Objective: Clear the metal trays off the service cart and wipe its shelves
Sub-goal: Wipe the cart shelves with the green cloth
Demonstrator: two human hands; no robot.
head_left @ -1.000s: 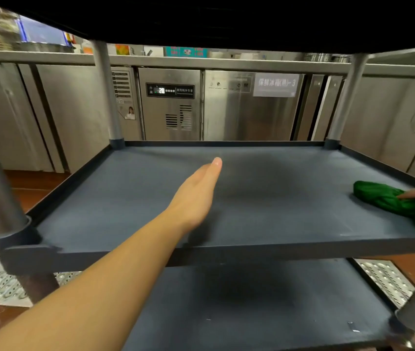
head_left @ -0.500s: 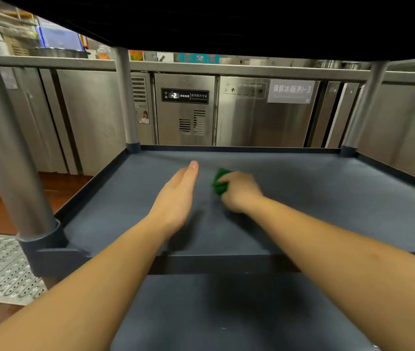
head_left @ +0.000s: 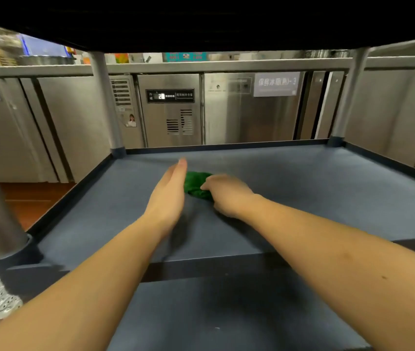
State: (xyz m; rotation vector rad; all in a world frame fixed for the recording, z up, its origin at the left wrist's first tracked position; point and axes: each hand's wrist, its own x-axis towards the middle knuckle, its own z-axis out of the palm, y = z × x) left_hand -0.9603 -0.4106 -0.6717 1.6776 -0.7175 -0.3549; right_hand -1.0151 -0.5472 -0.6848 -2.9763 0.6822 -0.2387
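2 hands on middle cart shelf (head_left: 302,188), no trays.
Right hand (head_left: 229,195) fingers bunch green cloth (head_left: 195,184) to scrub; left hand (head_left: 169,196) edge-on, fingers pressed together, just beside it.

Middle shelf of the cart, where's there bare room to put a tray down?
The middle shelf is bare to the right of the right hand, out to the right rim, and along the left rim beside the left hand. The centre is crowded: both hands and the green cloth.
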